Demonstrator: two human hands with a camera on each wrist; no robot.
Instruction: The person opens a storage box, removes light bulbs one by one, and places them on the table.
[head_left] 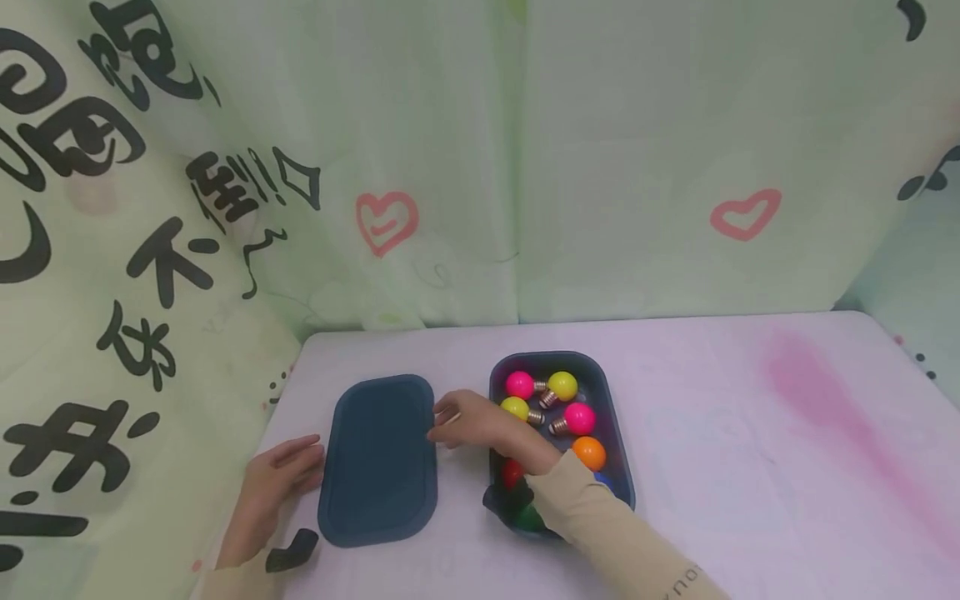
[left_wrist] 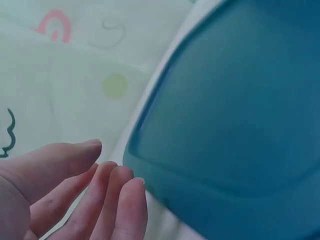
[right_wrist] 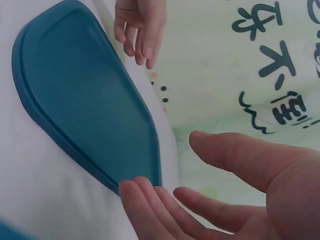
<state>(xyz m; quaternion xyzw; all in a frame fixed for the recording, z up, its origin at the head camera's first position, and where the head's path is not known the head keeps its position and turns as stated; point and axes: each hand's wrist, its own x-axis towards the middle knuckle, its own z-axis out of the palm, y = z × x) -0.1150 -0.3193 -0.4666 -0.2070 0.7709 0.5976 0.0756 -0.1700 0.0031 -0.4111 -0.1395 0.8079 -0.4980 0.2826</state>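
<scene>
Centrally, a blue lid [head_left: 378,462] lies flat on a pale counter [head_left: 712,467], just left of a dark box [head_left: 551,357] of coloured bulbs [head_left: 580,418]. The left hand [head_left: 281,475], relaxed and ungripping, is at the lid's left edge. The right hand [head_left: 468,419], its fingers loosely bent and free, is at the right edge; whether it touches is unclear. Its sleeve [head_left: 600,517] crosses the box.

A blue lid [right_wrist: 90,95] is seen at ten o'clock, its lower corner overlapped by the right hand [right_wrist: 285,200] at five; the left hand [right_wrist: 144,22] is held at twelve.
</scene>
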